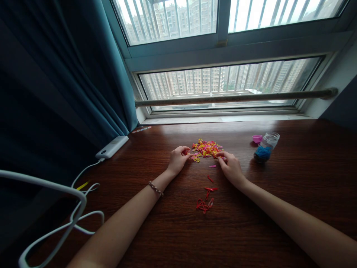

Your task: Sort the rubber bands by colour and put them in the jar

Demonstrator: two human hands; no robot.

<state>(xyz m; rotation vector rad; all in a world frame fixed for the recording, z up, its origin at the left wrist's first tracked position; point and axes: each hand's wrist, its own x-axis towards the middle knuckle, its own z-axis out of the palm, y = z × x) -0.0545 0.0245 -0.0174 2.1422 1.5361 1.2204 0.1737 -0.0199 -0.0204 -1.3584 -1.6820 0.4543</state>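
Observation:
A loose heap of small rubber bands (pixel 208 148), yellow, pink, orange and red, lies on the dark wooden table (pixel 173 230). At the heap's left edge, my left hand (pixel 178 160) has thumb and fingers drawn together; what sits between the tips is too small to make out. My right hand (pixel 231 168) reaches in from the right, its fingertips pinched on a rubber band at the heap's edge. A single pink band (pixel 212 166) lies just below the heap. Closer to me are several separate red bands (pixel 203 205).
To the right stand a clear jar (pixel 262 152) with blue contents and a pink lid (pixel 257 139). A white power bank (pixel 112 147) with a white cable (pixel 86 168) lies at left beside the blue curtain (pixel 111 74). A window with a rail (pixel 234 98) borders the table's far side.

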